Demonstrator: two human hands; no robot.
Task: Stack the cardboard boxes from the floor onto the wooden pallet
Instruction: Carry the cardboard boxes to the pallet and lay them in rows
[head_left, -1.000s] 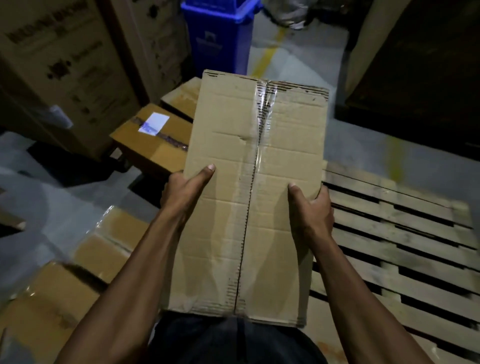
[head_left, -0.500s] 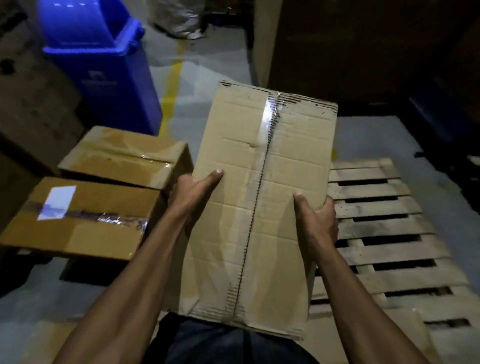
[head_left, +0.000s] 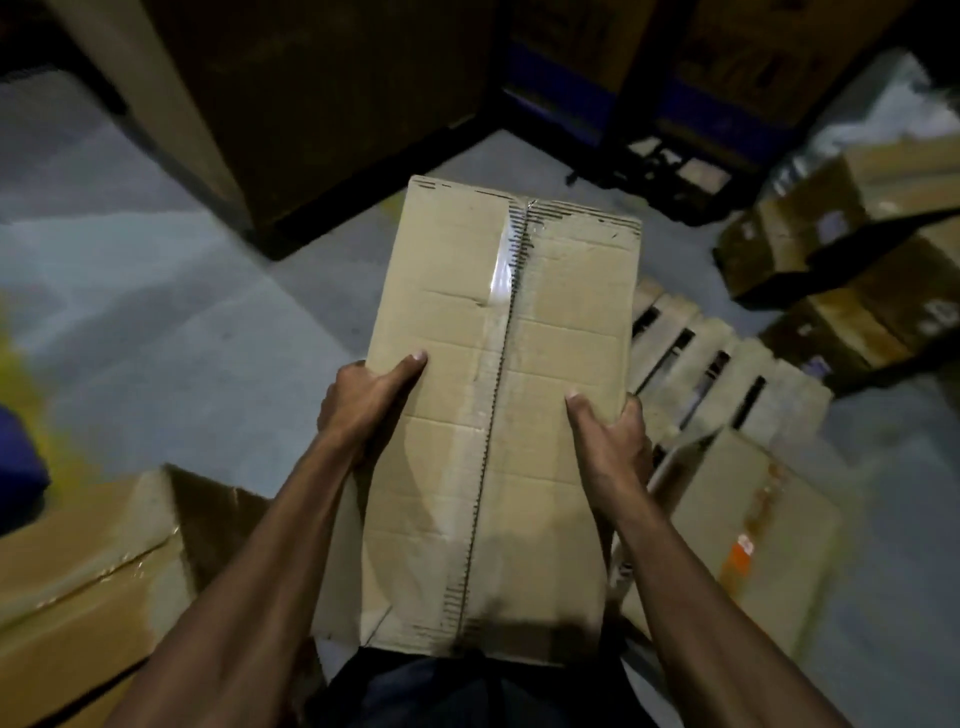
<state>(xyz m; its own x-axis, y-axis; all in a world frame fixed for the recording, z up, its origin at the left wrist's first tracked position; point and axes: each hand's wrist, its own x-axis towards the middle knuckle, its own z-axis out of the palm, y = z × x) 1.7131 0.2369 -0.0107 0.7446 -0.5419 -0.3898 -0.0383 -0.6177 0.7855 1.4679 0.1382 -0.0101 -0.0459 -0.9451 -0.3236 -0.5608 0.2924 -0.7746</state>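
- Both hands, left hand (head_left: 363, 400) and right hand (head_left: 610, 441), clamp the cardboard box (head_left: 498, 415) by opposite long sides, thumbs on top, keeping it level.
- Wooden pallet (head_left: 727, 374) lies just right, likely its destination.

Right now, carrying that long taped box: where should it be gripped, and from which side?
Grip the cardboard box on its two long side edges, near mid-length, one hand per side. The left hand and right hand hold it that way, thumbs on top. It is long and narrow, and its taped seam runs lengthwise, so opposed side grips probably balance it best.
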